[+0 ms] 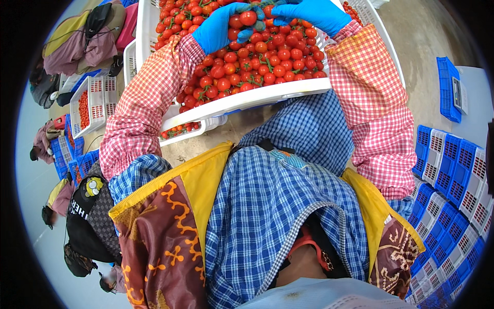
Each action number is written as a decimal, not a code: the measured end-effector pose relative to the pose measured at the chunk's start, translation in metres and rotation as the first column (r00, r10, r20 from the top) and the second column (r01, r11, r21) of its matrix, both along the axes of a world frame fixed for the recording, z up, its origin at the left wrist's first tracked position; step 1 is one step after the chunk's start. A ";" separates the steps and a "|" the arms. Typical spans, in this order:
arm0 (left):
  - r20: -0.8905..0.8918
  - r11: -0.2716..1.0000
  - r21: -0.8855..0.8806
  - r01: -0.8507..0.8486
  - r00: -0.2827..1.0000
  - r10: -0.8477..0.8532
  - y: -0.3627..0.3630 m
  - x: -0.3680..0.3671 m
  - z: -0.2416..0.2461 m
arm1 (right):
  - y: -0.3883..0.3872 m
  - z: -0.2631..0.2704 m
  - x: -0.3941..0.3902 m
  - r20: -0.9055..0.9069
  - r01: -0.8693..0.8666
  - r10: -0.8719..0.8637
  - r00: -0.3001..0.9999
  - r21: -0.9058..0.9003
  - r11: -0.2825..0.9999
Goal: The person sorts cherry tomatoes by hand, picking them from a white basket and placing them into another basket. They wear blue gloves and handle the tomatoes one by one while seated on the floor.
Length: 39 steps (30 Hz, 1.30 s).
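A white plastic crate full of loose red cherry tomatoes, some with green stems, stands before me. Above the fruit is my left hand in a blue glove, its fingers curled around a few tomatoes; the fingertips look stained dark green. My right hand, gloved in blue too, comes in from the other side. Its thumb and fingers close on one cherry tomato close to the left fingertips. Part of the right hand is cut off by the top edge of the view.
Lower down, another white crate holds tomatoes. More fruit lies in a crate at upper right. Blue and white crates are stacked at right, below a scale. Co-workers sit along the left beside filled crates.
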<state>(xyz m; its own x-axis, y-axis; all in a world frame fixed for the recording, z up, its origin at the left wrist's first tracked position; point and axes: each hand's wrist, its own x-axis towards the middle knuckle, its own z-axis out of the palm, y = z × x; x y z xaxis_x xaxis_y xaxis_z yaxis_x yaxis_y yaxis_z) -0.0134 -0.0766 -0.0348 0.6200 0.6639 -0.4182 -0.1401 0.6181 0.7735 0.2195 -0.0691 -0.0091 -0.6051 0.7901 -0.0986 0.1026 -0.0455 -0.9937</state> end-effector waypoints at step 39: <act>-0.845 0.279 0.518 0.808 0.434 0.313 -0.001 0.047 -0.036 | 0.037 -0.016 0.022 -0.236 0.466 -0.455 0.859 -0.007 0.885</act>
<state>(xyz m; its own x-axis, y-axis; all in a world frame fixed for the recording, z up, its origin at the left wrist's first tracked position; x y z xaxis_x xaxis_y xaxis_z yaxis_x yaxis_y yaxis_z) 0.0339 -0.0781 -0.0709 0.6395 0.7587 -0.1245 0.7465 -0.5739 0.3368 0.2418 -0.0326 -0.0251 -0.1722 0.9842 0.0414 -0.1443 0.0163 -0.9894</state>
